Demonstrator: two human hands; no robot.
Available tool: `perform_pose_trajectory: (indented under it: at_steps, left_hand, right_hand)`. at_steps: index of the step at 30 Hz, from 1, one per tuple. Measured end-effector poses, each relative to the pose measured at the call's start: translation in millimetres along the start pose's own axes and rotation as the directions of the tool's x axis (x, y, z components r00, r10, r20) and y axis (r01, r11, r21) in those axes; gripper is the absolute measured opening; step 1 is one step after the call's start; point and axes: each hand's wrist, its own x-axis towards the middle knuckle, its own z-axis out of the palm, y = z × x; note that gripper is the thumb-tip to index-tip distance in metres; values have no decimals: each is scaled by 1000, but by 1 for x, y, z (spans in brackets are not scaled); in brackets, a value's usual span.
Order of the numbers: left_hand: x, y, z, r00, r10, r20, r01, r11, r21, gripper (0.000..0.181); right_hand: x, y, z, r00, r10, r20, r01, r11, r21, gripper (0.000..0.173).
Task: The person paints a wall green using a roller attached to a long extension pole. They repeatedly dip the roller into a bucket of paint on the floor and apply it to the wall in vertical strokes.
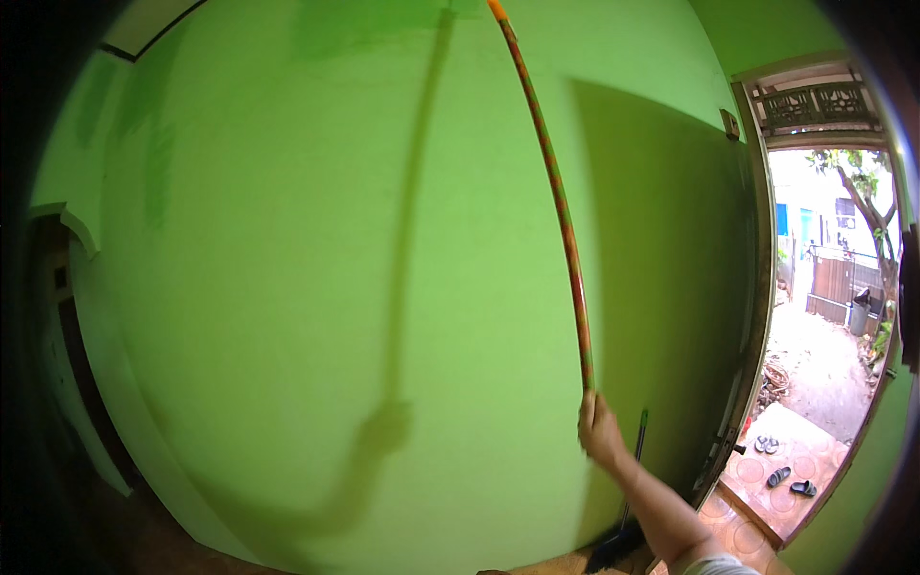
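My right hand (601, 430) is closed around the lower end of a long pole (563, 215) with a red and green pattern. The pole rises in front of the green wall (287, 287) and ends in an orange part (497, 10) at the top edge; whatever lies beyond that is out of the picture. A shadow of the arm and pole falls on the wall to the left. Darker green patches (338, 29) show high on the wall. My left hand cannot be made out; only a small skin-coloured or brown sliver shows at the bottom edge.
A broom (614, 550) with dark bristles leans low by the wall, behind my right forearm. To the right is an open doorway, its frame (755, 287) beside a light switch (730, 124). Sandals (778, 476) lie on the tiled step outside. Another doorway stands at the far left.
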Motion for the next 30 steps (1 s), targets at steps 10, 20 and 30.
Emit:
perform_pose_trajectory:
  at_steps: [10, 20, 30]
  left_hand:
    - [-11, -43, -7, 938, -251, -238, 283, 953, 108, 22]
    - [2, -46, -15, 964, -211, -165, 192, 974, -125, 27]
    - [-3, -11, -5, 902, -432, -9, 406, 854, -324, 18]
  right_hand:
    - [100, -63, -21, 1000, -3, -3, 3, 999, 34, 55]
    - [100, -55, -21, 1000, 10, -11, -9, 999, 44, 52]
    - [117, -45, -45, 996, -69, -59, 67, 997, -30, 53]
